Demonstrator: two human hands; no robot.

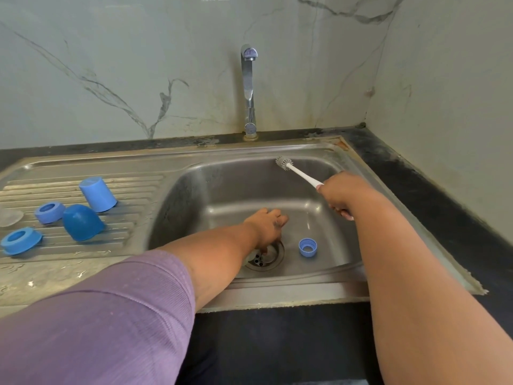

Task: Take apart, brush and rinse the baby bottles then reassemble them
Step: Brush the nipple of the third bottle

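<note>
My right hand [340,194] grips the white handle of a bottle brush [294,169], whose grey bristle head points up toward the sink's back wall. My left hand [268,226] reaches down into the steel sink [211,195], fingers curled at the drain [265,255]; whether it holds anything is hidden. A blue screw ring [307,247] lies on the sink floor right of the drain. On the drainboard [133,173] stand two blue caps [97,193] [82,222] upside down, two blue collars [50,212] [20,240], and a clear nipple [9,217] at the far left.
The chrome tap [249,87] rises behind the sink, no water running. Marble walls close the back and right. Dark countertop [416,179] borders the sink on the right and front. The drainboard is wet.
</note>
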